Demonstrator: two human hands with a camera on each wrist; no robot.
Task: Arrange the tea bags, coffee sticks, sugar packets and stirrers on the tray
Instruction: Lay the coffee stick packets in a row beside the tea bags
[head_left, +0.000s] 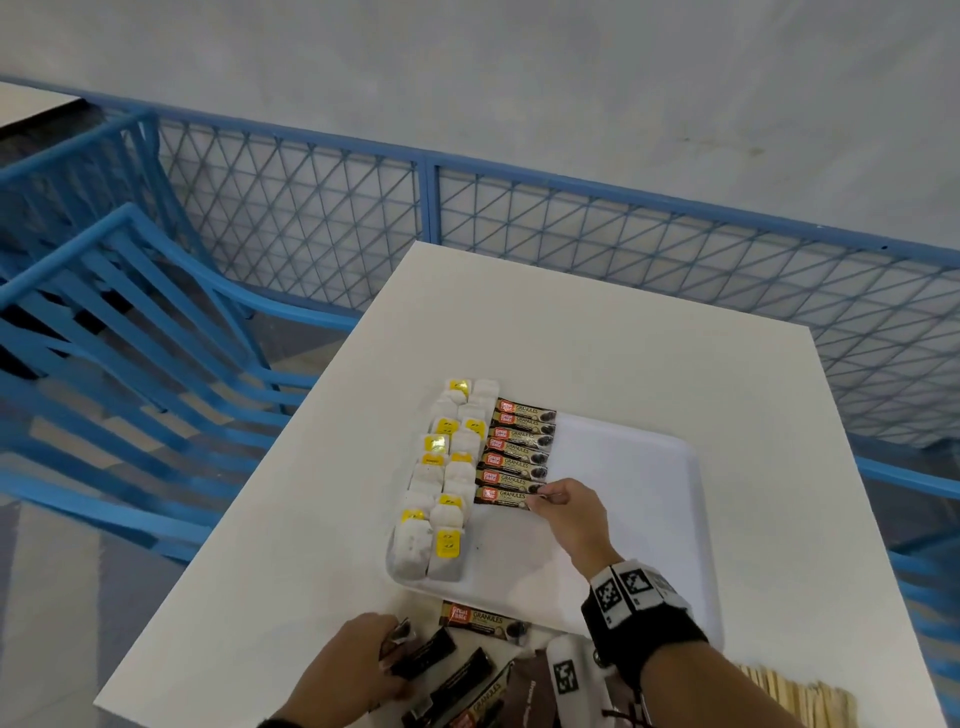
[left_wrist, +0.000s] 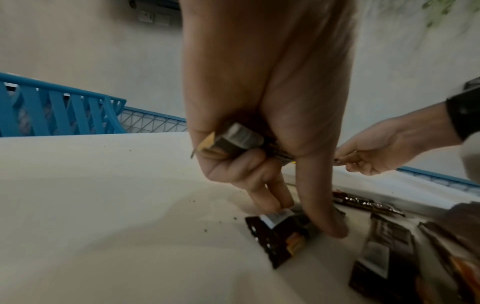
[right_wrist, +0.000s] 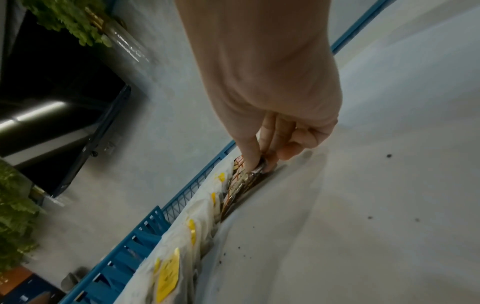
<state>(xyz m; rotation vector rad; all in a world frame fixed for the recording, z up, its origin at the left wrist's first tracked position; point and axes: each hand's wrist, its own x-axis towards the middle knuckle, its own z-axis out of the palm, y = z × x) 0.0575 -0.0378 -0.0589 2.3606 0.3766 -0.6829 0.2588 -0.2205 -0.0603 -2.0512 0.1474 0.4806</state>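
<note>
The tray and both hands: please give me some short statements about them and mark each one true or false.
1. The tea bags lie in rows along the left side of the white tray. True.
2. The right hand rests idle on the table. False: its fingers pinch the end of the nearest coffee stick in the row on the tray.
3. The left hand holds coffee sticks in its palm. True.
4. All coffee sticks are already on the tray. False: several loose coffee sticks lie on the table near the tray's front edge.
5. The wooden stirrers are on the tray. False: they lie on the table at the lower right.
</note>
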